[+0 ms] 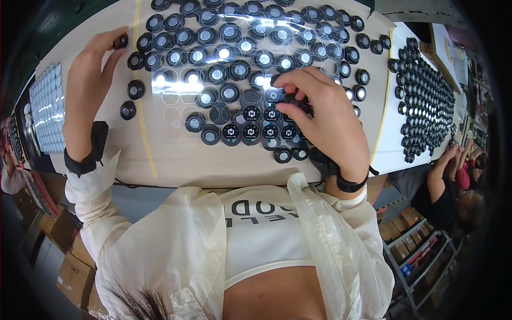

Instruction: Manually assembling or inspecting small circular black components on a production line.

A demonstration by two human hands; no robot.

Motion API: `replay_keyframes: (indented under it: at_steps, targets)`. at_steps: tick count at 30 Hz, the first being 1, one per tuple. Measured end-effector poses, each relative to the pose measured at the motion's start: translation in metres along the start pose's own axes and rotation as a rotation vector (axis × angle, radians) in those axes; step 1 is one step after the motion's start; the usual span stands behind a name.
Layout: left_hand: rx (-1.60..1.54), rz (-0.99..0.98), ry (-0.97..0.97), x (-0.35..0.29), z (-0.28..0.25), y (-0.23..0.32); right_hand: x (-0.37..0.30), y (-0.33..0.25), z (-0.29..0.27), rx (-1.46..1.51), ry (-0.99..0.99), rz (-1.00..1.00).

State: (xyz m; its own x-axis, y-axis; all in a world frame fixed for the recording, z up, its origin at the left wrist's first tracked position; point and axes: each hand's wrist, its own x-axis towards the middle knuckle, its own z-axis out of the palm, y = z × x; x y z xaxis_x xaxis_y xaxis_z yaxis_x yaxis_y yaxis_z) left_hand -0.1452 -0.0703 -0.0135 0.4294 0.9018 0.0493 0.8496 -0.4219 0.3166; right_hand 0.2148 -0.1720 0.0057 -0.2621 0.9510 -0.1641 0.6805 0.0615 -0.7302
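My left hand [95,66] is raised at the left of the table, thumb and fingers pinching a small black round cap [120,41]. Over the middle of the table, my right hand [320,101] curls its thumb and index finger around a black disc-topped piece [273,95]. More dark pieces lie partly hidden under its palm. Beside it, several black round pieces carry black printed discs [250,113]. A clear plastic sheet [172,98] marked with circles covers many black round pieces with pale centres [207,97]. Glare hides part of the sheet.
Loose black caps [136,89] stand left of the sheet, near a yellow tape line [144,122]. Another tape line [382,117] runs at the right. Beyond it are dense rows of black pieces [426,101]. White round pieces [47,109] lie far left. Another person [445,186] works at right.
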Motion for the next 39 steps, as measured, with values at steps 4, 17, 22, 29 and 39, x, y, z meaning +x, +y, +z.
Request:
replay_keyframes:
  at_steps: [4, 17, 22, 29, 39]
  targets:
    - [-0.417, -0.028, -0.016, 0.013, 0.005, 0.072, 0.005, 0.003, 0.011, -0.053, 0.053, -0.032]
    - [-0.258, 0.522, -0.031, 0.030, 0.084, 0.138, 0.024, 0.010, 0.001, -0.122, -0.117, -0.092]
    - [-0.275, 0.532, -0.051, 0.031, 0.083, 0.137, 0.016, 0.002, 0.004, -0.152, -0.046, -0.083]
    - [-0.284, 0.540, -0.034, 0.030, 0.081, 0.137, 0.003, -0.017, -0.002, -0.094, -0.040, 0.005]
    - [-1.052, 0.178, -0.171, 0.035, 0.024, 0.137, -0.006, -0.015, -0.023, 0.525, 0.210, -0.051]
